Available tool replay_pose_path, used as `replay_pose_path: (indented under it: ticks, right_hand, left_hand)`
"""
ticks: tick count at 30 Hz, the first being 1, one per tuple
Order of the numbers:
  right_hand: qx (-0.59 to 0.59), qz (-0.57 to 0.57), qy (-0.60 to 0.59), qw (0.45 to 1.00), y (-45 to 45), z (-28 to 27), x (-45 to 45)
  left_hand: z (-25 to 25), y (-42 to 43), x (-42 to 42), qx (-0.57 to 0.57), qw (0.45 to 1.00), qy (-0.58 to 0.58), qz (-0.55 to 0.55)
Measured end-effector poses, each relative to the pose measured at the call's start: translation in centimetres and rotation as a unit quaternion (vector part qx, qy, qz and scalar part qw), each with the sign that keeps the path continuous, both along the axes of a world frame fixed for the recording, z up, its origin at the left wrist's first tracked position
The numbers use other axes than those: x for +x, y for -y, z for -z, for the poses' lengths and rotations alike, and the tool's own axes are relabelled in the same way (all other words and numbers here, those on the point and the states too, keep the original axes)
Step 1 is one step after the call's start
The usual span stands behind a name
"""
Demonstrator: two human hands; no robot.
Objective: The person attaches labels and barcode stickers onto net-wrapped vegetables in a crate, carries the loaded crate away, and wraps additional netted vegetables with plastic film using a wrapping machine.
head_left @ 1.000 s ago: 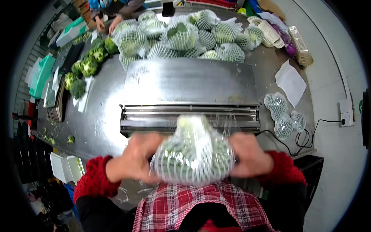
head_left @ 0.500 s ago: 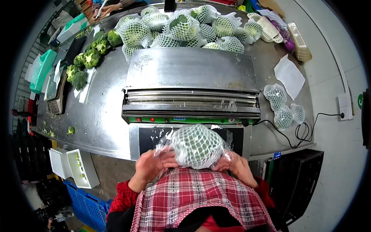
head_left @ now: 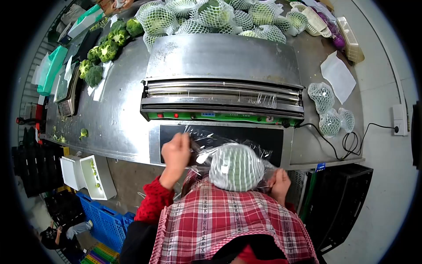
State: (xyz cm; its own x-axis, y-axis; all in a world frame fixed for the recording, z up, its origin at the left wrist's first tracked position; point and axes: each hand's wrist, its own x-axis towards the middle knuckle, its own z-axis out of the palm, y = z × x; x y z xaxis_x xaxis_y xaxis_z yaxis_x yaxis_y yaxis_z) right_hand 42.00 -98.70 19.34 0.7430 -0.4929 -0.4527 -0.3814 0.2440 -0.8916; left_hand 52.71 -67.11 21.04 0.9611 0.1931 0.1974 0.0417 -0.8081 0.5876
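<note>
A round pale-green vegetable in a white foam net (head_left: 237,168) is right in front of my apron, at the edge of the black pad (head_left: 272,143). Clear plastic film (head_left: 211,140) lies around it and stretches out to both sides. My left hand (head_left: 176,152) is raised at the left, its fingers pinched on the film. At the right, my right hand (head_left: 279,184) is closed on the film close beside the vegetable. Beyond the pad stands a film wrapping machine (head_left: 222,99) with metal rollers and a green front panel.
Several net-covered vegetables (head_left: 189,27) are piled behind the machine. Loose broccoli heads (head_left: 107,50) lie at the left by a scale (head_left: 68,99). Empty foam nets (head_left: 321,97), a white sheet (head_left: 338,77) and a black cable (head_left: 327,147) are at the right.
My left hand has moved up and left from the vegetable, drawing out film. My right hand has closed on film. The netted vegetable has turned and sits slightly further right.
</note>
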Motion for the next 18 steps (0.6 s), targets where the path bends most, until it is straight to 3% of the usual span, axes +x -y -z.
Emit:
replay_pose_path:
  ticks: [1, 3, 5, 8, 9, 10, 11, 12, 13, 15, 16, 18]
  right_hand:
    - [0.000, -0.033, -0.014, 0.999, 0.0, 0.7, -0.9]
    - [0.032, -0.076, -0.104, 0.991, 0.6, 2.5, -2.2]
    - [-0.123, -0.159, -0.030, 0.979, -0.5, 3.8, -1.6]
    - [0.095, -0.081, 0.087, 0.988, -2.0, 7.4, -3.3]
    - [0.294, -0.009, 0.019, 0.955, -2.4, 1.8, -1.0]
    - [0.277, -0.008, 0.046, 0.960, -1.4, 1.8, -0.9]
    - [0.260, -0.007, 0.073, 0.963, -0.5, 1.8, -0.8]
    - [0.125, -0.029, 0.092, 0.987, 0.3, 0.0, -0.4]
    - [-0.105, -0.064, 0.106, 0.987, 1.4, -2.4, 0.3]
    - [-0.496, -0.102, 0.163, 0.847, 1.6, -5.8, 2.1]
    - [-0.590, -0.101, 0.204, 0.774, 1.0, -7.0, 3.0]
    - [-0.555, -0.138, 0.275, 0.773, 0.4, -8.4, 3.7]
  left_hand:
    - [0.6, 1.5, 0.5, 0.062, 0.991, 0.102, 0.062]
    - [1.3, 5.0, 1.4, 0.112, 0.951, 0.172, 0.230]
    - [0.8, 9.0, 1.5, 0.100, 0.915, 0.172, 0.352]
    - [0.6, 14.3, 2.1, -0.148, 0.890, 0.110, 0.417]
    - [-0.6, 15.4, 1.3, -0.365, 0.831, -0.101, 0.408]
    - [-1.9, 16.3, 0.7, -0.541, 0.695, -0.307, 0.362]
    - [-3.3, 16.1, 0.6, -0.608, 0.569, -0.436, 0.341]
    - [-4.1, 15.5, 0.4, -0.588, 0.589, -0.439, 0.339]
    - [-5.2, 14.5, 0.5, -0.577, 0.590, -0.452, 0.338]
    - [-7.4, 12.9, -0.3, -0.587, 0.581, -0.437, 0.356]
    - [-8.1, 12.4, -0.9, -0.609, 0.569, -0.407, 0.373]
    - [-9.6, 10.8, -0.6, -0.589, 0.570, -0.349, 0.453]
